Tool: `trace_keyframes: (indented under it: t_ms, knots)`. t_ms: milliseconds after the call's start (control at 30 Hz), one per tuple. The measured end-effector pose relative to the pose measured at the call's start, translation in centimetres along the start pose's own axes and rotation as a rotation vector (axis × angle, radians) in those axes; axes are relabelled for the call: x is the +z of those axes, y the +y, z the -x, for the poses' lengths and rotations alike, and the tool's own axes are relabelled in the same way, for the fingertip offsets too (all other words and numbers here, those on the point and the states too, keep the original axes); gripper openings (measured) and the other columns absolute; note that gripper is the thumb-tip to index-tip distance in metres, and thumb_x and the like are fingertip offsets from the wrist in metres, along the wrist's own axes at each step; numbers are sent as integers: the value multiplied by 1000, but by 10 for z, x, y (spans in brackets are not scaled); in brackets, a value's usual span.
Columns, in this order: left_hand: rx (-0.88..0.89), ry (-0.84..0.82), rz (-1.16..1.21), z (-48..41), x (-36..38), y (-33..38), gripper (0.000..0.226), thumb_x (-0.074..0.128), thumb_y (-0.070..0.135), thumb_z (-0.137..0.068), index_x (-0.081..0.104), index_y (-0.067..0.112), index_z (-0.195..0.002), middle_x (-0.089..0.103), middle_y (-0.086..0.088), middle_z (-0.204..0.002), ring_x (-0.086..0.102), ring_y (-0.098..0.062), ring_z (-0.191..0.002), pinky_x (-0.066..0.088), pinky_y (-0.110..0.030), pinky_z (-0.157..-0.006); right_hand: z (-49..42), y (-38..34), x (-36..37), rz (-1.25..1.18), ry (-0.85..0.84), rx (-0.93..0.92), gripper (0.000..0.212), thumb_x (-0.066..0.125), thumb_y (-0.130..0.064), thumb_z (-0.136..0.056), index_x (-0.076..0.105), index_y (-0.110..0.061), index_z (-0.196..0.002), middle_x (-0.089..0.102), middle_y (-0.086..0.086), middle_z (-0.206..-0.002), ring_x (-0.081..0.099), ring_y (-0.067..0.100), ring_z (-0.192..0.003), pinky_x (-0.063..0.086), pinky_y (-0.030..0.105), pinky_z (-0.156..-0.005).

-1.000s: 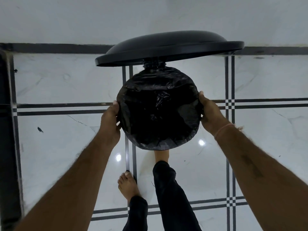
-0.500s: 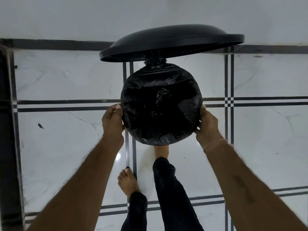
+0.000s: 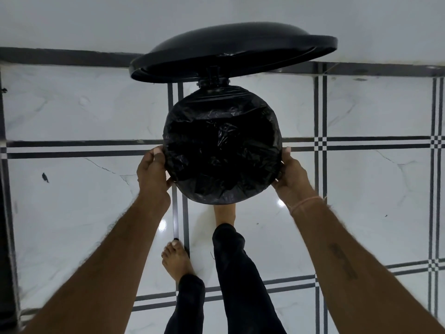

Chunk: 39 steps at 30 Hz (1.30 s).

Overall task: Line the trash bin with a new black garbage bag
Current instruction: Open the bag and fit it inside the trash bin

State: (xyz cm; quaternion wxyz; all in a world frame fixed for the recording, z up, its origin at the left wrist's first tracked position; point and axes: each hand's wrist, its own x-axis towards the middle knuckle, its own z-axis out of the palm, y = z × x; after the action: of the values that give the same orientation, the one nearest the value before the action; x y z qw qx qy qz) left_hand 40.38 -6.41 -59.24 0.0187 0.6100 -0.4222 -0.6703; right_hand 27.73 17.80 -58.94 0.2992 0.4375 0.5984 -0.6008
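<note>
Below, crinkled glossy black garbage bag (image 3: 222, 150) over round trash bin (image 3: 212, 83), left hand (image 3: 153, 174) and right hand (image 3: 292, 175) fingers gripping its rim

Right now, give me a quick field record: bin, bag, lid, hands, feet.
bin: round, on the tiled floor, walls hidden by the bag
bag: black, folded over the whole rim, sagging inside
lid: hinged up, open
left hand: pressing bag at the left rim
right hand: pressing bag at the right rim
right foot: at the bin's base, toes hidden
left foot: flat on floor
</note>
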Motion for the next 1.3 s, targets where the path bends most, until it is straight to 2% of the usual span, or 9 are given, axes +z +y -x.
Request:
trace_keyframes:
  t_ms: [167,333,533,700,833,967,1100,1167,1300]
  knots:
    - [-2,-1,-10,-1,-9,-6,18,55,26,-106,64,18,-120,70,-7,-120,67,-19,-110,59,-28,-68,-2,6,-1,-68,-54,91,53,53,-49,-103,64,-10,-137,70,14,-135,68,34,-122,59,51,-97]
    - [-328,36,47,2,-12,-15,69,48,68,-95,60,12,-133,68,-9,-133,64,-31,-124,58,-38,-82,12,15,-1,-3,12,124,55,47,-60,-102,64,-19,-135,69,4,-129,64,25,-119,52,48,-103]
    - [-421,-123,194,37,-7,-24,59,40,60,-103,57,18,-141,65,-10,-135,65,-28,-117,57,-44,-87,28,36,4,-184,21,246,59,38,-59,-105,62,-15,-135,68,6,-122,66,23,-100,56,40,-81]
    - [-361,-42,67,48,-13,-9,61,38,59,-104,57,12,-139,65,-6,-135,63,-24,-117,50,-43,-105,52,35,14,9,124,59,52,33,-52,-109,59,-15,-136,63,3,-135,59,24,-124,44,43,-109]
    - [-192,29,-21,59,-14,37,70,42,67,-99,50,16,-147,56,-3,-139,56,-21,-116,47,-41,-96,82,-11,25,134,231,-340,50,40,-49,-108,46,-15,-143,51,3,-139,51,19,-119,39,32,-96]
    - [-18,-12,26,75,2,115,76,36,71,-99,38,21,-156,43,-4,-158,50,-21,-133,45,-40,-101,98,-97,44,241,61,-580,59,41,-61,-102,42,-26,-150,41,5,-158,41,20,-142,32,35,-114]
    - [20,-143,28,88,27,170,83,43,75,-94,37,22,-157,34,-1,-165,37,-17,-148,35,-44,-119,115,-167,70,484,-171,-567,60,41,-66,-100,53,-27,-144,48,-9,-143,41,11,-129,31,39,-118]
    - [21,-185,-49,92,36,177,73,57,69,-91,49,22,-146,41,-1,-158,45,-14,-137,41,-39,-111,122,-179,76,633,-223,-533,50,52,-60,-98,67,-20,-124,60,-7,-129,52,14,-119,39,40,-111]
    - [84,-254,-231,102,28,158,43,65,47,-95,54,16,-123,58,4,-120,51,-3,-87,38,-26,-64,119,-155,56,738,-213,-609,26,65,-36,-95,67,-18,-76,66,-5,-83,60,16,-85,47,28,-79]
